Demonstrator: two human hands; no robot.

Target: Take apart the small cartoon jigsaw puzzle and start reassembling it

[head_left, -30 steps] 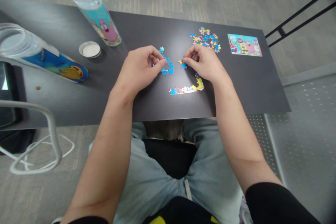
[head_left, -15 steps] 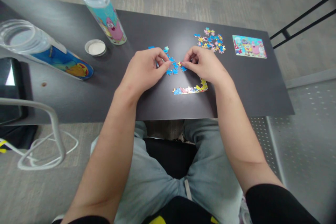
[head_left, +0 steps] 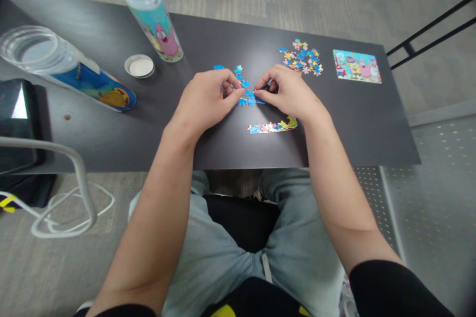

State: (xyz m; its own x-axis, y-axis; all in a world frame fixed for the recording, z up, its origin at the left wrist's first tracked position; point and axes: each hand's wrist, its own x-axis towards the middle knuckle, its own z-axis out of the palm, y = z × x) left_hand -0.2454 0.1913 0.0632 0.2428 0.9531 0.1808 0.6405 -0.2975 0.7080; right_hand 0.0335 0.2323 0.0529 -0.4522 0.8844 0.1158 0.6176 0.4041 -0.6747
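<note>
My left hand is closed in a pinch at a blue puzzle piece just above the table. Opposite it, my right hand pinches a puzzle piece, mostly covered by the fingers. Between the fingertips lie loose blue puzzle pieces; a few more sit behind and under my left hand. Closer to me is a joined strip of puzzle pieces, pink and blue with a yellow corner bending up at its right end.
A pile of mixed puzzle pieces lies beyond my right hand, beside a cartoon picture card. At the left stand two clear-topped printed tubes, one pink and teal, one blue, with a round lid between. A white cable loops at the front left.
The view has shifted slightly, so the table things sit a little further right. My right fingertips have come slightly left over their piece, covering more of it. Both hands keep their pinch.
</note>
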